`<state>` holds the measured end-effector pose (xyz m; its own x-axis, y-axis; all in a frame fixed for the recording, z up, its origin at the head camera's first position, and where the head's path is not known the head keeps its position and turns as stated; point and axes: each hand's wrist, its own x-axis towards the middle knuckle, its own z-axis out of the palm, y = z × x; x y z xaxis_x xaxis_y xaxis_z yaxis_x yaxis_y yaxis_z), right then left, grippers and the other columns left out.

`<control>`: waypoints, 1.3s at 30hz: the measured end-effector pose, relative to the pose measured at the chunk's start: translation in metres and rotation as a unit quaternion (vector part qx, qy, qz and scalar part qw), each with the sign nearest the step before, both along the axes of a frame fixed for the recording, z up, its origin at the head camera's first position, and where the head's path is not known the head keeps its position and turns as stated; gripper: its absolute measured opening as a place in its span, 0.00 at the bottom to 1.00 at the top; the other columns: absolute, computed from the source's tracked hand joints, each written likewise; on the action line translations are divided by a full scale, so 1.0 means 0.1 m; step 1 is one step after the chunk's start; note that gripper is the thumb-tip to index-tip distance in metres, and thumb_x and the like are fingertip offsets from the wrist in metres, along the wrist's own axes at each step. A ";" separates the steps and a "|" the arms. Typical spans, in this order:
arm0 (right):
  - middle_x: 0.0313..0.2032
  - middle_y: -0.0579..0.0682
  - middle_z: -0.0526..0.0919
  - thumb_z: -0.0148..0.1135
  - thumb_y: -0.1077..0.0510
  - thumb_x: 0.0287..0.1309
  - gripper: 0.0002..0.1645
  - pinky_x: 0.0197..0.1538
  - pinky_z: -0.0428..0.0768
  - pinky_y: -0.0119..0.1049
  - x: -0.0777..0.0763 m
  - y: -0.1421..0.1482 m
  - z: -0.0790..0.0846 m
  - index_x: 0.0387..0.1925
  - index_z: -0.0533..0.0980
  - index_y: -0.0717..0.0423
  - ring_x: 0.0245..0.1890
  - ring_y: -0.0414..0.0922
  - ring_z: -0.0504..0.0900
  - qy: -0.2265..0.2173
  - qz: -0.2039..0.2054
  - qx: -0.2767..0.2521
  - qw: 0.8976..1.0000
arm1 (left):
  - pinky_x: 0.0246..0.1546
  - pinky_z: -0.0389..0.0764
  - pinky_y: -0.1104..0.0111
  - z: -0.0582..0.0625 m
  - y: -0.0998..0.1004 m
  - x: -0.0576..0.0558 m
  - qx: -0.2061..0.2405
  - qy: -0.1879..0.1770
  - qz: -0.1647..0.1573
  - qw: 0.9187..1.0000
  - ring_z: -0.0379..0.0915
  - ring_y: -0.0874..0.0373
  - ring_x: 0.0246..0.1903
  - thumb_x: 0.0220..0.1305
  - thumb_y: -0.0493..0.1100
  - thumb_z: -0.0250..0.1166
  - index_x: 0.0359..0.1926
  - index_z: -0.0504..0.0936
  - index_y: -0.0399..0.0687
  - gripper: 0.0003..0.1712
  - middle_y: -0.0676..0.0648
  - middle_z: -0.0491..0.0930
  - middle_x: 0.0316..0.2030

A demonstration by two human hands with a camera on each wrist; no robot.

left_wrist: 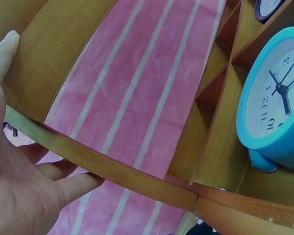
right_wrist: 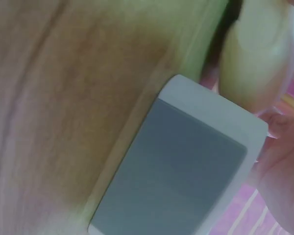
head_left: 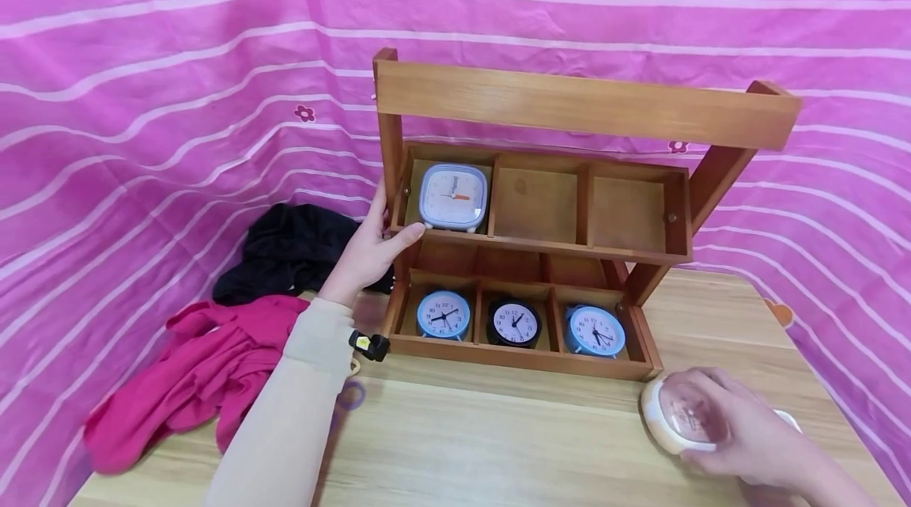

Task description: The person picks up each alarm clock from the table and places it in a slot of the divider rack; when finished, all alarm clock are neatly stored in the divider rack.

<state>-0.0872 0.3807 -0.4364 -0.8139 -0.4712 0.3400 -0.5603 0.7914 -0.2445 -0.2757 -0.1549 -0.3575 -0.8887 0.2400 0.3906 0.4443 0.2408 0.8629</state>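
A two-tier wooden rack (head_left: 541, 365) stands on the table. My left hand (head_left: 366, 250) grips its left side, thumb at the upper tier's front and fingers behind the side post (left_wrist: 117, 169). Beside that thumb, a lavender square alarm clock (head_left: 453, 197) fills the upper left compartment. Below are a blue round clock (head_left: 443, 315), a black round clock (head_left: 514, 323) and another blue clock (head_left: 596, 331). Right of the rack, my right hand (head_left: 747, 428) grips a cream rounded clock (head_left: 686, 412), its face tilted up. A white block with a grey panel (right_wrist: 171, 166) lies close to that hand.
Magenta cloth (head_left: 235, 365) and black cloth (head_left: 292, 250) lie heaped at the left. Small rings (head_left: 352, 395) lie near my left forearm. A pink striped curtain (head_left: 178, 80) hangs behind and at both sides of the table (head_left: 498, 444).
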 end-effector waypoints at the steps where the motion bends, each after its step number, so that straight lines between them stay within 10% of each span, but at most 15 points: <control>1: 0.55 0.41 0.78 0.93 0.45 0.15 0.58 0.63 0.60 0.18 0.00 0.00 0.00 0.60 0.79 0.40 0.53 0.36 0.75 0.010 0.005 -0.001 1.000 | 0.71 0.68 0.44 0.00 0.00 0.00 0.003 0.000 -0.002 1.000 0.60 0.45 0.75 0.71 0.55 0.68 0.82 0.38 0.84 0.55 0.49 0.53 0.81; 17: 0.56 0.47 0.76 0.93 0.55 0.13 0.62 0.62 0.58 0.14 -0.07 -0.09 0.44 0.63 0.79 0.52 0.56 0.30 0.69 0.065 0.010 -0.050 0.997 | 0.71 0.68 0.43 -0.01 -0.02 0.01 0.005 -0.001 -0.003 1.000 0.59 0.45 0.76 0.72 0.54 0.67 0.82 0.39 0.83 0.54 0.49 0.54 0.81; 25: 0.53 0.57 0.76 0.88 0.34 0.27 0.56 0.65 0.57 0.16 -0.29 -0.12 0.71 0.58 0.80 0.60 0.59 0.32 0.65 0.126 0.024 -0.062 0.990 | 0.69 0.69 0.42 0.01 0.00 0.02 0.004 -0.016 0.002 1.000 0.60 0.42 0.75 0.72 0.55 0.67 0.82 0.38 0.85 0.54 0.48 0.54 0.81; 31: 0.55 0.59 0.75 0.91 0.56 0.08 0.62 0.62 0.57 0.17 -0.38 -0.25 0.82 0.59 0.79 0.61 0.59 0.33 0.65 0.119 0.015 -0.073 0.990 | 0.69 0.69 0.42 0.04 0.03 0.06 -0.006 -0.029 0.007 1.000 0.61 0.41 0.75 0.73 0.53 0.66 0.82 0.38 0.85 0.53 0.48 0.54 0.81; 39: 0.63 0.62 0.73 0.92 0.63 0.11 0.63 0.64 0.61 0.19 -0.54 -0.71 1.29 0.64 0.78 0.58 0.66 0.34 0.65 0.116 0.018 -0.120 0.986 | 0.70 0.69 0.44 0.01 0.00 0.00 0.005 -0.008 -0.001 1.000 0.60 0.46 0.75 0.73 0.52 0.67 0.82 0.40 0.84 0.53 0.51 0.54 0.81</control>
<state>-0.1412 0.3097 -0.3079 -0.6853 -0.3815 0.6203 -0.6500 0.7046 -0.2848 -0.2757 -0.1545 -0.3565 -0.8941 0.2387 0.3789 0.4313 0.2309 0.8722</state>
